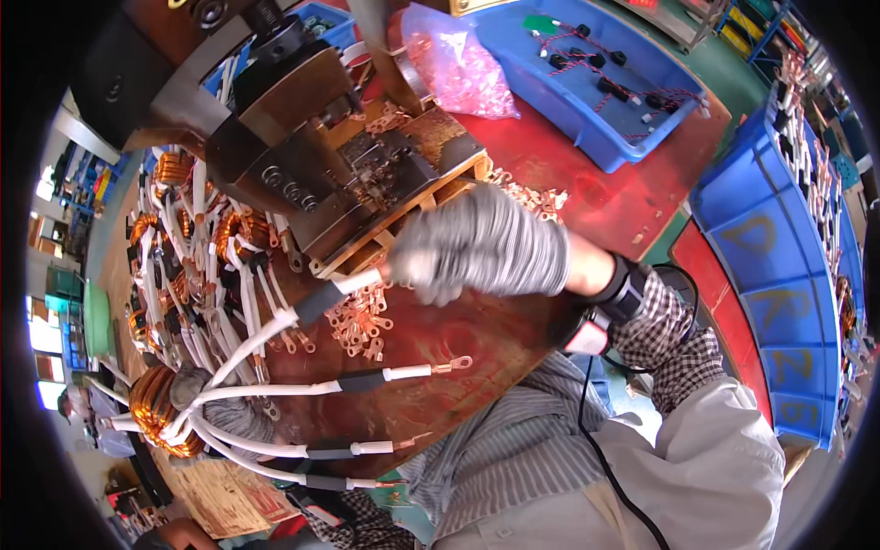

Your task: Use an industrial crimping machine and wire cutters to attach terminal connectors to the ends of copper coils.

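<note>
My left hand (234, 417), in a grey knit glove, is closed round a copper-wound coil (156, 408). Several white sleeved leads (261, 390) with black bands fan out from that coil; one ends in a copper ring lug (458, 363). The uppermost lead (252, 344) rises to my right hand (486, 243), also gloved and partly blurred. Its fingers are closed at the lead's end, hiding the tip. This hand is just in front of a dark metal press (307, 197). Loose copper lugs (362, 321) lie below the press on the red tabletop (422, 321).
Finished-looking coils with white leads (206, 247) are heaped at the left. Behind the press lie a clear bag of copper pieces (458, 69) and a blue tray (587, 137) holding small black parts on wires. A tall blue bin (770, 266) stands at the right.
</note>
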Demonstrator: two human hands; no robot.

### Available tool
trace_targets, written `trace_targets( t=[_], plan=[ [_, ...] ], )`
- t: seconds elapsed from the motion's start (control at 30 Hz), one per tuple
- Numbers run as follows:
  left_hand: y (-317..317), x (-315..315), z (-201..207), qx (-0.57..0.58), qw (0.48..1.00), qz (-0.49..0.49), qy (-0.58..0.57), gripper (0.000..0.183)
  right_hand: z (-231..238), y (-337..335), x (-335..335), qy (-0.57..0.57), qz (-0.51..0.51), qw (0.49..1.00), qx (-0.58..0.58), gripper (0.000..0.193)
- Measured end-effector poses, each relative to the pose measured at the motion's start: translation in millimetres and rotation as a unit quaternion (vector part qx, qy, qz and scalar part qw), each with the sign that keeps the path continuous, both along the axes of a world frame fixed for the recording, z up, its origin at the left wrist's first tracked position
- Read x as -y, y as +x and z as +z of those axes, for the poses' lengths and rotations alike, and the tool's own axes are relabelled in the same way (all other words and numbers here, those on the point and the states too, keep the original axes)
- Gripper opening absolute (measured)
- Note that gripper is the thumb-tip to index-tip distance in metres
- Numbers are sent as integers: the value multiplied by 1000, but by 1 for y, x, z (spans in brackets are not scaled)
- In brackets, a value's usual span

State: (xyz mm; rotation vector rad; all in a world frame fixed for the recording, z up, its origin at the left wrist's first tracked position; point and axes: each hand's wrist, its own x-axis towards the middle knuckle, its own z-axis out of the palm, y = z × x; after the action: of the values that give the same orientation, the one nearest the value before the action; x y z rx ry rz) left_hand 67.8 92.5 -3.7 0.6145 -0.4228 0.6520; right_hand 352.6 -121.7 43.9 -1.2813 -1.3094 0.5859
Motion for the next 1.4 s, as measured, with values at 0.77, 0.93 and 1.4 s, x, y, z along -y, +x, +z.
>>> trace_targets(
  t=[0.77,0.93,1.4],
  plan=[
    [17,-19,13,39,999,10,-18,77,-14,9,-11,-48,-97,991,73,14],
    [14,-27,10,42,998,4,-37,78,-1,10,-16,-6,-34,997,-68,14],
    [2,-54,-1,52,995,12,-89,80,29,11,-15,-56,10,993,-103,15]
  ],
)
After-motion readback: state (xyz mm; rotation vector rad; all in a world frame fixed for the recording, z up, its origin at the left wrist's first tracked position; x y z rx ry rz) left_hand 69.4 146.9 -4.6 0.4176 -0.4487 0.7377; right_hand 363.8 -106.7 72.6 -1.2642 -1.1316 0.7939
